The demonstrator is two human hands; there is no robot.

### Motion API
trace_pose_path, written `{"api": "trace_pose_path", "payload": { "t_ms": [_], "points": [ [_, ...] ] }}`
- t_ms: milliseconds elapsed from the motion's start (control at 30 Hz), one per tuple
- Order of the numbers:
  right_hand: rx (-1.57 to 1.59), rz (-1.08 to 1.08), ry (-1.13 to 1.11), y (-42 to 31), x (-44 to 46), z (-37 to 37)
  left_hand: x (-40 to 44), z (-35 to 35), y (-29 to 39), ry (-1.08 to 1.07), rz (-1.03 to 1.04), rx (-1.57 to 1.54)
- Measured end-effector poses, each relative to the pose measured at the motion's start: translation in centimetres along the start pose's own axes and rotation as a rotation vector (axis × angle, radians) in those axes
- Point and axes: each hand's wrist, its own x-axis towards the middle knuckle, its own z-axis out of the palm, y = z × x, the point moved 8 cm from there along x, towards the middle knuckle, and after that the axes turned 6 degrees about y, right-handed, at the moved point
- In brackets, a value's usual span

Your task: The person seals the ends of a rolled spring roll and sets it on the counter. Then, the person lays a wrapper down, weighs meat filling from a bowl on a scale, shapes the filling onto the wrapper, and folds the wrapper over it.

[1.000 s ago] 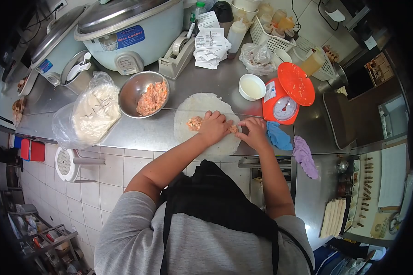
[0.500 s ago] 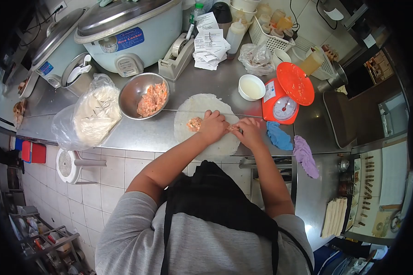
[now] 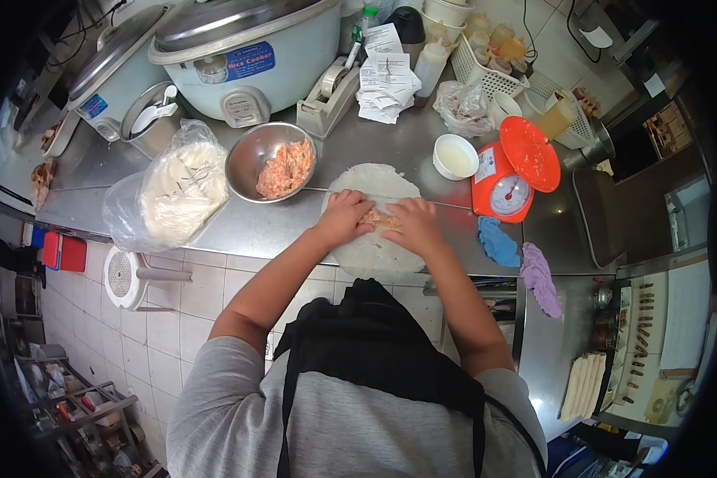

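A thin round sheet of pale wrapper point(image 3: 372, 177) lies on the steel counter in front of me. Across its middle runs a short strip of orange-pink minced filling point(image 3: 385, 221). My left hand point(image 3: 346, 218) has its bent fingers against the strip's left end. At the right end, my right hand point(image 3: 416, 226) curls its fingers over the filling. Both hands cover the wrapper's sides, so whether those edges are folded cannot be seen. A steel bowl point(image 3: 244, 163) holding more minced filling point(image 3: 285, 169) stands beyond my left hand.
Left of the bowl sits a plastic bag of pale wrappers point(image 3: 182, 195). A white bowl of pale liquid point(image 3: 455, 157), a red scale point(image 3: 505, 179), a blue cloth point(image 3: 498, 241) and a purple cloth point(image 3: 540, 279) are at right. Rice cookers point(image 3: 247, 68) and a tape dispenser point(image 3: 327, 103) stand behind.
My left hand has moved off the middle to the strip's left end. The filling now shows between both hands, instead of mostly under them. The camera view has shifted slightly.
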Motion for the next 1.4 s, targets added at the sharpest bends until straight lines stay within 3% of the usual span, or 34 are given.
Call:
{"api": "trace_pose_path", "payload": {
  "t_ms": [167,267,367,567,633,733,833,933,1100,1267,1400],
  "points": [
    [-0.003,0.034,-0.204,-0.5,1.8,4.1,-0.2,0.1,-1.4,-0.068,-0.001,-0.037],
    [0.076,0.042,0.003,-1.2,1.8,0.8,-0.6,-2.0,-0.8,0.038,0.019,-0.061],
    [0.153,0.043,-0.006,-1.2,1.8,0.4,-1.0,-3.3,-0.2,0.118,0.010,-0.081],
    [0.062,0.073,-0.161,-0.4,1.7,3.3,-1.4,-1.8,-1.3,0.067,-0.017,0.006],
    [0.075,0.071,0.029,-1.3,2.0,1.7,-1.6,-2.6,-0.9,0.082,-0.022,-0.017],
    [0.053,0.018,0.049,-3.1,2.4,1.6,-1.8,-3.2,-1.7,0.232,-0.077,0.015],
    [0.031,0.010,-0.081,-2.9,2.4,4.2,-1.7,-1.9,-2.3,0.022,-0.074,0.043],
    [0.046,0.011,-0.102,-3.0,2.3,3.7,-1.9,-1.7,-2.7,-0.024,-0.043,0.003],
    [0.113,-0.066,0.100,-4.4,3.0,1.8,-2.3,-4.1,-2.2,0.074,-0.036,-0.077],
    [0.086,-0.072,-0.145,-3.7,3.3,5.3,-2.0,-2.9,-3.0,0.007,-0.057,0.024],
    [0.098,0.015,0.007,-4.1,3.7,2.8,-2.6,-3.5,-2.9,0.079,-0.089,0.006]
  ]
}}
